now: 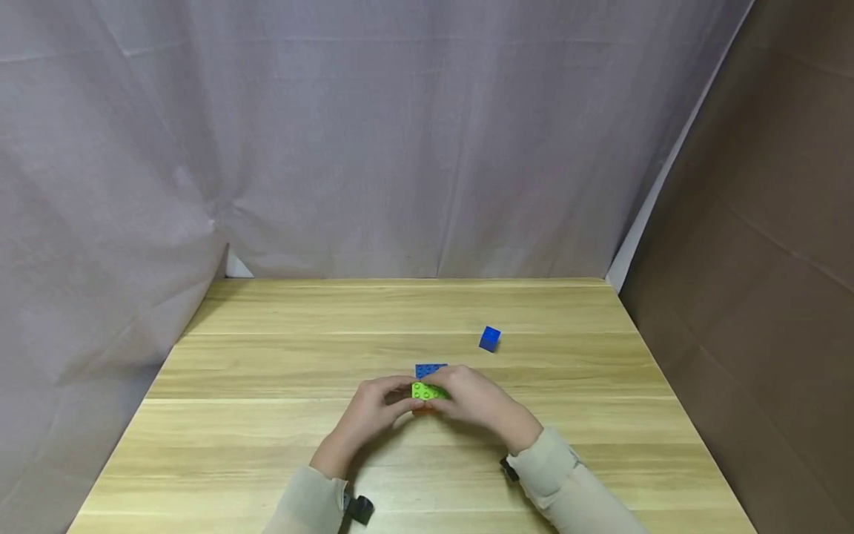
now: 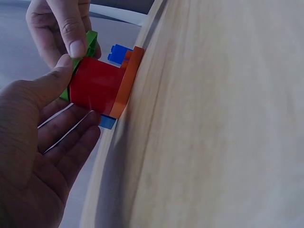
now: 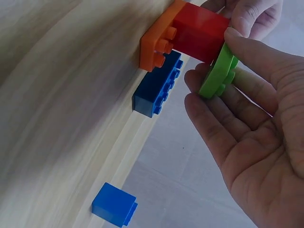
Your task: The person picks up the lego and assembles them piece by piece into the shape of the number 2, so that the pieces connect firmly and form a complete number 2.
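Note:
A bright green toy brick [image 1: 427,391], thin and studded, lies on top of a red block [image 2: 97,85]. The red block stands on one part of an orange base brick [image 3: 159,40], whose bare studs show beside it. My left hand [image 1: 373,404] grips the left end of the green brick, thumb on the near edge at the red block's top. My right hand [image 1: 474,400] holds the green brick's right end between thumb and fingers, and that end overhangs the red block. Just behind the stack lies a long dark blue brick [image 3: 156,85], partly hidden by my right hand.
A small blue brick [image 1: 490,339] sits farther back and to the right on the wooden table [image 1: 280,334]. Grey cloth [image 1: 400,148] hangs behind the table, and a brown cloth [image 1: 767,259] is on the right. Dark wrist cameras [image 1: 361,509] hang below the sleeves.

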`<state>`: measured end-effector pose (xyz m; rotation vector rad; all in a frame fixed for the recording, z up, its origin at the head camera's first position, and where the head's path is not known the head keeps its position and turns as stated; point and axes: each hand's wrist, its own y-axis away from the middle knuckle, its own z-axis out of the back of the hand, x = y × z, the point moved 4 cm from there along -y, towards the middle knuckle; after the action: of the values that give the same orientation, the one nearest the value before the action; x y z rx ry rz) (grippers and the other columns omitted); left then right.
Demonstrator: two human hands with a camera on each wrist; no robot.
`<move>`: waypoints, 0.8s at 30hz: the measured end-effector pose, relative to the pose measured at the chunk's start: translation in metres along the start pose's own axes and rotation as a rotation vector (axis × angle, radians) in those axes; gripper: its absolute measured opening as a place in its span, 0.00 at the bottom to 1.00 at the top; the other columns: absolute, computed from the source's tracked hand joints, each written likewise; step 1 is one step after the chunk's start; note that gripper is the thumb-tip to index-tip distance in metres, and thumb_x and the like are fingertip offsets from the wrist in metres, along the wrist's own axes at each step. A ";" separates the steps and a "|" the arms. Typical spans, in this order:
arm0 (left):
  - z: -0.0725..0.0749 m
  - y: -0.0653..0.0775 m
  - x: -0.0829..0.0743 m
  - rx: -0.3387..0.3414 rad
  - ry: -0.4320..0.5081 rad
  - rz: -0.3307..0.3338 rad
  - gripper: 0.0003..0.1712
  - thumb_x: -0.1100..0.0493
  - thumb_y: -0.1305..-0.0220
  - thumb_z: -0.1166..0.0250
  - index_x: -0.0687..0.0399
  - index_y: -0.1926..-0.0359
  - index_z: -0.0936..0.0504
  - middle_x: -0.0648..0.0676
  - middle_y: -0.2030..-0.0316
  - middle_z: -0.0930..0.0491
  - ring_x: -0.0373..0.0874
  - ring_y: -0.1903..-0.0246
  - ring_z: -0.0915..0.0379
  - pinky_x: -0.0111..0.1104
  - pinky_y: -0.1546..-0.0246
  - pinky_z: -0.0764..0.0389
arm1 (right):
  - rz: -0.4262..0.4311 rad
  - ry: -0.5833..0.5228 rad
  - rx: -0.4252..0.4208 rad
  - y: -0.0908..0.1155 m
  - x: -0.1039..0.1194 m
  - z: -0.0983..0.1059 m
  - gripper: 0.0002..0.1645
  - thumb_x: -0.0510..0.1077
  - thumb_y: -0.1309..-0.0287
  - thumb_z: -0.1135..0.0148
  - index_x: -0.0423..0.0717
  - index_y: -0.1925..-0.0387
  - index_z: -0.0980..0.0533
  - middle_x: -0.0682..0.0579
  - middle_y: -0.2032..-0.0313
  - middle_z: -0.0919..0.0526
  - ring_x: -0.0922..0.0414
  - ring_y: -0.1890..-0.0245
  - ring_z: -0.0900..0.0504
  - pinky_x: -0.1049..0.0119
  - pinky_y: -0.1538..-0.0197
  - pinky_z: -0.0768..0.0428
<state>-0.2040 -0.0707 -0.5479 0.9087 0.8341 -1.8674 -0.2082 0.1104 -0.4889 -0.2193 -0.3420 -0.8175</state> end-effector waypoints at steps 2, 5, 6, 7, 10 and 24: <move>0.000 0.000 0.000 0.004 0.002 -0.003 0.23 0.43 0.38 0.29 0.41 0.43 0.16 0.43 0.47 0.17 0.34 0.51 0.19 0.29 0.48 0.19 | -0.007 0.002 -0.006 0.002 -0.002 0.000 0.18 0.50 0.36 0.32 0.47 0.48 0.17 0.53 0.52 0.14 0.59 0.51 0.17 0.62 0.48 0.17; 0.000 0.000 0.000 0.000 -0.013 0.002 0.23 0.44 0.38 0.29 0.41 0.43 0.16 0.43 0.47 0.17 0.34 0.51 0.19 0.29 0.48 0.19 | -0.011 0.002 -0.011 0.003 -0.003 0.000 0.18 0.51 0.35 0.32 0.47 0.49 0.17 0.54 0.52 0.14 0.60 0.52 0.17 0.63 0.49 0.17; 0.000 0.000 0.000 -0.001 -0.016 0.004 0.23 0.44 0.38 0.29 0.41 0.43 0.16 0.42 0.47 0.17 0.34 0.51 0.19 0.30 0.47 0.19 | -0.010 0.001 -0.012 0.003 -0.003 0.001 0.18 0.51 0.35 0.32 0.47 0.49 0.17 0.54 0.52 0.14 0.60 0.53 0.17 0.63 0.50 0.17; 0.000 0.000 0.000 -0.002 -0.022 0.008 0.23 0.44 0.38 0.29 0.41 0.43 0.16 0.42 0.46 0.17 0.33 0.51 0.19 0.30 0.47 0.20 | -0.010 0.001 -0.011 0.003 -0.003 0.001 0.17 0.52 0.35 0.32 0.48 0.50 0.17 0.54 0.53 0.14 0.61 0.53 0.17 0.63 0.50 0.17; 0.000 -0.001 0.000 -0.001 -0.032 0.014 0.23 0.43 0.38 0.29 0.40 0.43 0.16 0.40 0.46 0.17 0.33 0.50 0.20 0.30 0.46 0.20 | -0.010 0.003 -0.005 0.003 -0.003 0.001 0.16 0.51 0.35 0.32 0.48 0.51 0.16 0.54 0.54 0.14 0.61 0.54 0.17 0.63 0.50 0.17; 0.001 -0.001 -0.001 -0.014 -0.047 0.027 0.23 0.40 0.38 0.31 0.37 0.44 0.15 0.38 0.47 0.17 0.34 0.49 0.20 0.33 0.45 0.20 | -0.046 0.000 0.018 -0.001 -0.002 0.002 0.16 0.50 0.36 0.31 0.47 0.51 0.15 0.52 0.52 0.13 0.57 0.51 0.16 0.59 0.46 0.17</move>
<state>-0.2046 -0.0702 -0.5462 0.8604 0.8011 -1.8504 -0.2106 0.1113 -0.4875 -0.1954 -0.3551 -0.8592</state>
